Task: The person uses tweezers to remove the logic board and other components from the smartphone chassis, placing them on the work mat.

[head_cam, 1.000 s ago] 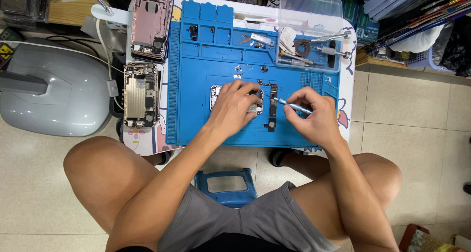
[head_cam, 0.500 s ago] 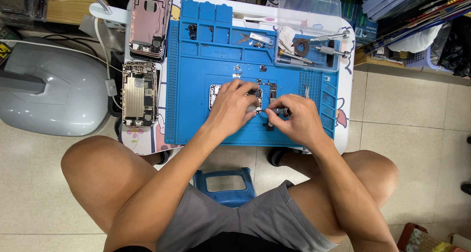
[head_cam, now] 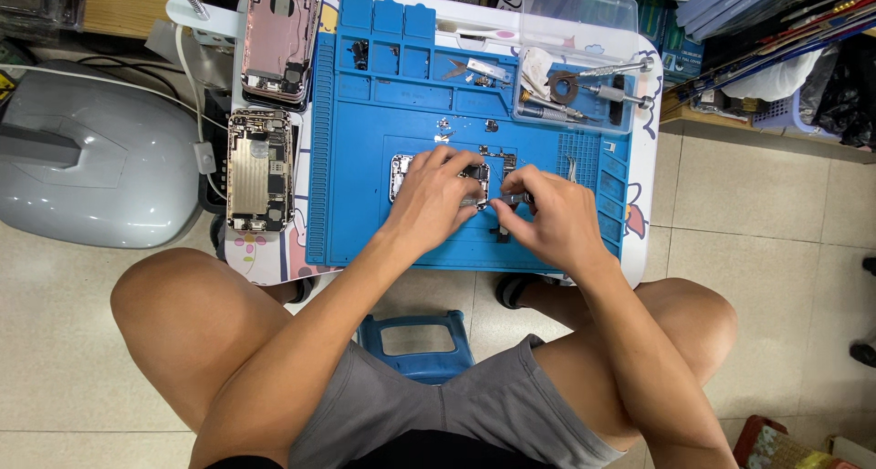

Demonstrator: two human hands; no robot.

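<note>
Fingers: L hand on phone board | R hand pinching small tool | blue mat

Beige tiled floor under a blue stool.

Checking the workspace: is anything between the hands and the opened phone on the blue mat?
Nothing visible. The left hand and right hand both rest on the opened phone on the blue mat.

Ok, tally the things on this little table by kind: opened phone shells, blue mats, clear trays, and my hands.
Opened phone shells: 2
Blue mat: 1
Clear tray: 1
Hands, left hand and right hand: 2
Total: 6
</note>
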